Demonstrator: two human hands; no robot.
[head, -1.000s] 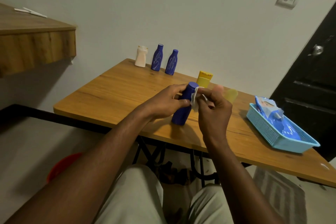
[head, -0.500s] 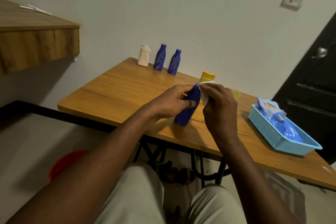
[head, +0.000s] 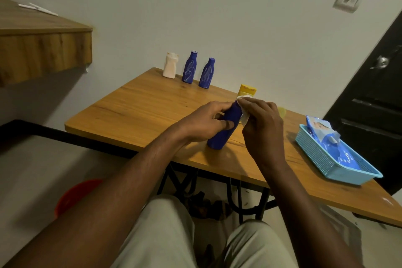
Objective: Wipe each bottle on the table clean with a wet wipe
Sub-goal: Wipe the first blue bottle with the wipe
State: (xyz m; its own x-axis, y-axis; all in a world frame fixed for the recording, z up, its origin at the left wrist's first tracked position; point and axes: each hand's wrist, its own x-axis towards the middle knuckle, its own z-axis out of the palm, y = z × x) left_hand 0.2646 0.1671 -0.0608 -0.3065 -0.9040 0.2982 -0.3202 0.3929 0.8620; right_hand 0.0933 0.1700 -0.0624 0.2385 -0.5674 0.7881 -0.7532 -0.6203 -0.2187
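Now grips tilted blue bottle mid-body with left hand, base touching table. Pinches white wet wipe in right hand, pressed to bottle neck just above that grip. Right of grip: blue basket holding wipes pack. Beyond grip: yellow bottle, second blue bottle, third blue bottle, white bottle.

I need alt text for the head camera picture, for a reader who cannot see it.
A left hand grips a dark blue bottle on a wooden table; the right hand presses a white wet wipe to its top. Further bottles stand behind, a blue basket at right.
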